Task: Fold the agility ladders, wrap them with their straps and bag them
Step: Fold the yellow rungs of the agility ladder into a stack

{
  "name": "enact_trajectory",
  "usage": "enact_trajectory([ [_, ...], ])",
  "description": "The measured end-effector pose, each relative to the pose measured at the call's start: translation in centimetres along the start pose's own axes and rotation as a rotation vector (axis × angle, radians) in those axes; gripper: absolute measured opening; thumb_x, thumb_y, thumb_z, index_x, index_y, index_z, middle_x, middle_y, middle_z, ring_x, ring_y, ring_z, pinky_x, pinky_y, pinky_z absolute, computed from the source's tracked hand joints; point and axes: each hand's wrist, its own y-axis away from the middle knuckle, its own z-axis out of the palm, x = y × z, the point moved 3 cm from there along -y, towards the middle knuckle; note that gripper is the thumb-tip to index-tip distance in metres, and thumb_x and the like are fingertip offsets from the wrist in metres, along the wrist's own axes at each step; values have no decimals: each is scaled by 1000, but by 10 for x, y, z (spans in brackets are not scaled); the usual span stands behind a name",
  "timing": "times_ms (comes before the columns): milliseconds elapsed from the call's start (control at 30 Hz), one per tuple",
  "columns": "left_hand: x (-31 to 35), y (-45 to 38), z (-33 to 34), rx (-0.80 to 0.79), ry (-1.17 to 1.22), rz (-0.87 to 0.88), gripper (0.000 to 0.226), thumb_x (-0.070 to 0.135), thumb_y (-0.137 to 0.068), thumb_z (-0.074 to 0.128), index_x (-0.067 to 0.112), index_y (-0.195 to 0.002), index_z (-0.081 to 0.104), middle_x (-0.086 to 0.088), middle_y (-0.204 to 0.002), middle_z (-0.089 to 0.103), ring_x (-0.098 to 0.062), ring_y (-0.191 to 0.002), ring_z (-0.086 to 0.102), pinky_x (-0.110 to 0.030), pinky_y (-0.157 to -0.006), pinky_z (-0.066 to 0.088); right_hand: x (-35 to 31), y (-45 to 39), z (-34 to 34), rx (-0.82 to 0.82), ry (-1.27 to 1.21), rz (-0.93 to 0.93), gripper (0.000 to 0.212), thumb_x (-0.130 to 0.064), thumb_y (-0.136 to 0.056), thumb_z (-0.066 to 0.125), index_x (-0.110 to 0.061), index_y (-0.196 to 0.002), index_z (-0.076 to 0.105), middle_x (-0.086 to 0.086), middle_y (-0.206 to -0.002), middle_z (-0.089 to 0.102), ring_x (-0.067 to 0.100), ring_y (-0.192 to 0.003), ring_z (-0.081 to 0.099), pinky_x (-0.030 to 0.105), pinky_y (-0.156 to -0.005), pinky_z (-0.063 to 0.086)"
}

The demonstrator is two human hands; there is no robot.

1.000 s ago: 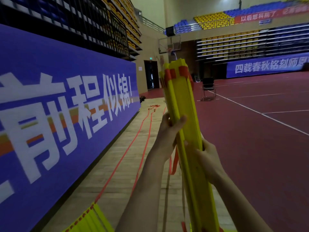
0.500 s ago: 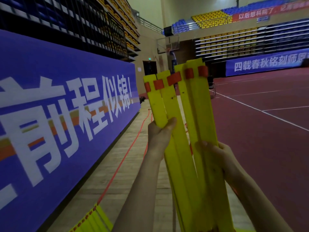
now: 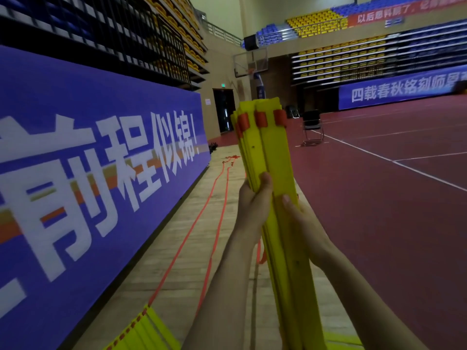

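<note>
A long blue banner (image 3: 101, 173) with white characters lines the left wall beneath dark folded bleachers (image 3: 101, 34). Pale wood floor (image 3: 177, 261) borders a dark red court (image 3: 379, 210) with white lines, where what looks like a chair (image 3: 312, 127) stands. Yellow and blue seats (image 3: 316, 21) fill the far stands.

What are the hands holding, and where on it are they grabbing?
Both hands hold the bundle of yellow ladder rungs, upright. The left hand and right hand grip it around its middle, from either side.
</note>
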Motion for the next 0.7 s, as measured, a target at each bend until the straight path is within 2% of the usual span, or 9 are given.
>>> enact_trajectory([
  [67,-2,-3,-3,3,13,18,18,34,-98,48,24,-101,63,8,-96,71,-10,-93,68,-34,-85,55,4,0,-8,104,58,13,48,-51,-78,64,-14,-108,65,20,-107,70,35,-98,68,54,-87,54],
  [167,-7,-8,-9,79,-24,27,14,33,-99,48,28,-99,62,11,-91,69,-10,-90,66,-38,-84,54,2,2,-14,175,138,15,55,-47,-66,70,-6,-100,57,25,-102,68,37,-88,69,53,-75,56],
  [267,-11,-6,-13,178,-61,69,11,32,-99,48,34,-96,58,14,-86,64,-4,-79,62,-36,-81,51,-1,0,-19,231,297,-68,48,-48,-62,73,-13,-88,53,14,-88,69,27,-79,69,44,-68,58],
  [400,-5,-1,-11,137,-113,112,9,38,-99,41,42,-95,49,22,-93,58,6,-85,57,-27,-84,49,5,5,-15,257,375,-135,46,-58,-68,69,-21,-90,53,0,-81,65,19,-76,65,30,-62,53],
  [467,-2,0,-11,100,-141,125,14,45,-95,39,37,-99,49,20,-94,59,7,-85,57,-23,-80,48,5,6,-6,199,407,-188,54,-73,-75,60,-23,-95,54,9,-88,66,28,-80,66,44,-66,56],
  [533,0,1,-10,88,-159,132,27,53,-89,38,32,-101,50,14,-89,59,10,-74,56,-18,-72,47,5,7,0,136,365,-214,55,-81,-74,49,-31,-96,55,15,-94,63,34,-84,63,56,-73,53],
  [600,1,1,-16,122,-166,141,25,46,-92,47,23,-101,52,8,-83,57,10,-64,54,-11,-61,44,2,7,0,149,328,-215,45,-75,-80,47,-32,-92,56,12,-89,61,32,-80,59,53,-73,51],
  [667,3,0,-24,187,-174,98,22,34,-93,57,16,-105,54,7,-83,57,7,-65,54,-7,-57,42,-4,7,-9,210,342,-235,27,-50,-95,49,-25,-90,56,2,-83,60,21,-74,59,47,-68,49],
  [700,2,-1,-29,210,-175,78,21,30,-92,60,14,-106,56,6,-83,58,4,-67,55,-10,-59,43,-5,6,-15,239,330,-235,16,-34,-100,49,-23,-90,56,0,-85,63,17,-73,62,43,-66,51],
])
